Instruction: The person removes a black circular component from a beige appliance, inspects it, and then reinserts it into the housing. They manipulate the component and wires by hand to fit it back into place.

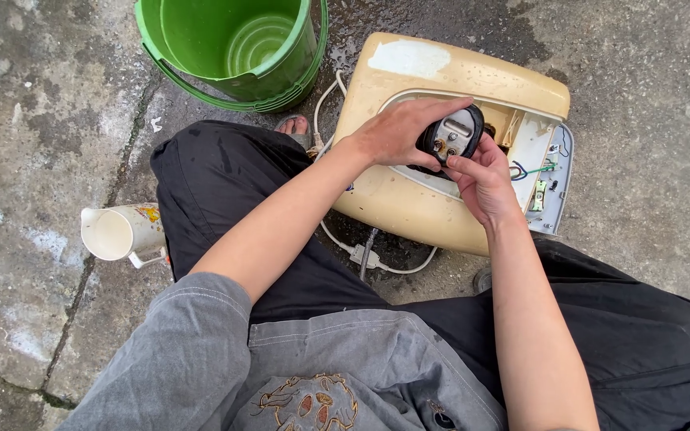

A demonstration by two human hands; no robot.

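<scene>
While a white jug lies tipped on the wet concrete and a green bucket stands behind, left hand and right hand both clamp fingers round a black round part over the opened cream appliance casing.

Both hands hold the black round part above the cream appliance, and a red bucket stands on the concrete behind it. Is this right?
Not quite: the bucket is green, not red, as the head view shows. Both the left hand and right hand do hold the black round part above the cream appliance.
</scene>
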